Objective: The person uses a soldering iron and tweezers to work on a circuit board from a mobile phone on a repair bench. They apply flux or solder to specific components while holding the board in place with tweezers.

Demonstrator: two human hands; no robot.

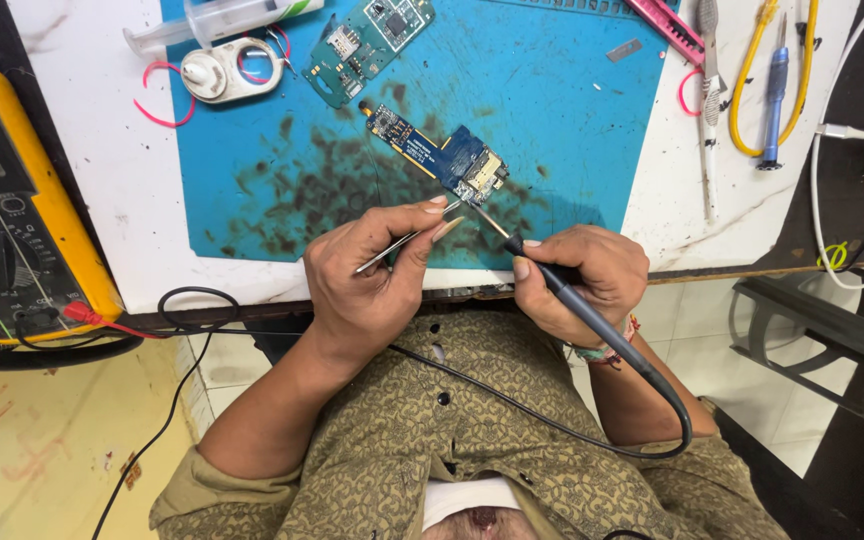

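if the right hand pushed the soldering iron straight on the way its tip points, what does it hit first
Most likely the blue circuit board: the soldering iron in the right hand points up-left at the board's near end, where the tweezers also reach. Actual contact can't be judged.

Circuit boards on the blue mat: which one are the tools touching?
The blue board nearest the person: tweezers in the left hand and the soldering iron in the right hand meet at its metal-shielded end. The green board lies untouched farther back.

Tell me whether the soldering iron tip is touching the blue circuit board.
Touching: the head view shows the soldering iron tip meeting the edge of the blue circuit board, with no gap visible.
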